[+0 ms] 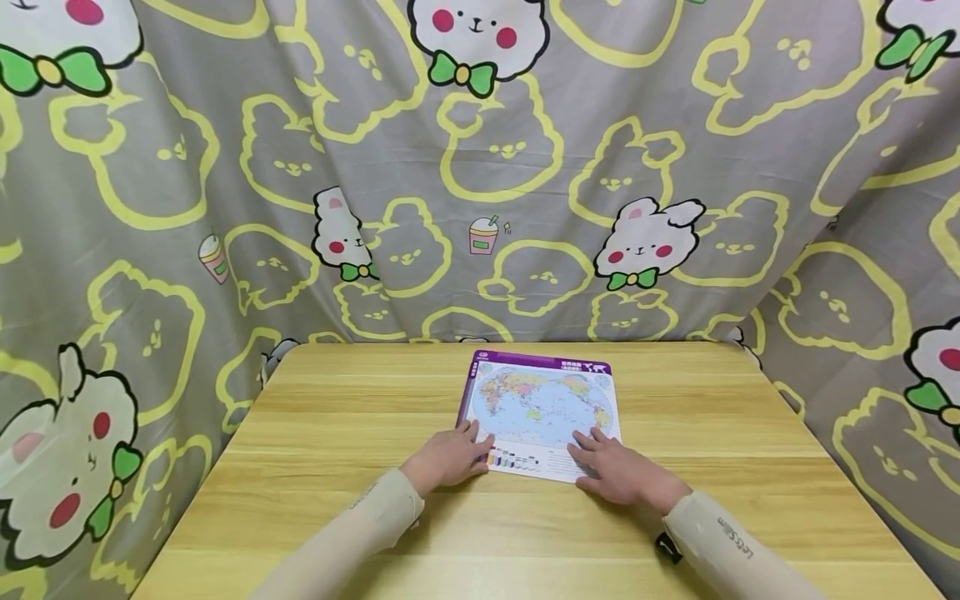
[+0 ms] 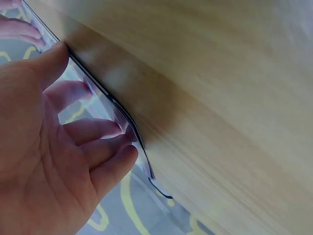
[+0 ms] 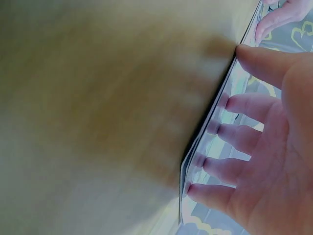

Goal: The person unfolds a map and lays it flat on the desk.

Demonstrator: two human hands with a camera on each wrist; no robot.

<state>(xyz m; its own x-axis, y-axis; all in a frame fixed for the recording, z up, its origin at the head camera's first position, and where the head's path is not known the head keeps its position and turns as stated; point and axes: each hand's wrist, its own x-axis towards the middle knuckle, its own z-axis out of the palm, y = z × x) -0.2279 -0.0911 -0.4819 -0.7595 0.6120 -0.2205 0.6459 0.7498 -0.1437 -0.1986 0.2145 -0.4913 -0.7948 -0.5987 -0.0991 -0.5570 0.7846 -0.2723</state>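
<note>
A flat world map sheet [image 1: 543, 408] with a purple border along its top and left lies on the wooden table. My left hand [image 1: 448, 457] rests on its lower left corner, fingers spread over the surface. At the lower right, my right hand [image 1: 618, 471] lies on the map with its fingertips pointing inward. In the left wrist view, the fingertips of the left hand [image 2: 73, 132] touch the glossy sheet [image 2: 105, 98], the thumb at its edge. The right wrist view shows the right hand [image 3: 269, 142] with four fingertips on the sheet and the thumb at its near edge.
The wooden table [image 1: 352, 500] reaches back to a grey curtain [image 1: 480, 183] with yellow outlines and cartoon animals, which also hangs on both sides. A small black object [image 1: 667, 548] shows beneath the right sleeve.
</note>
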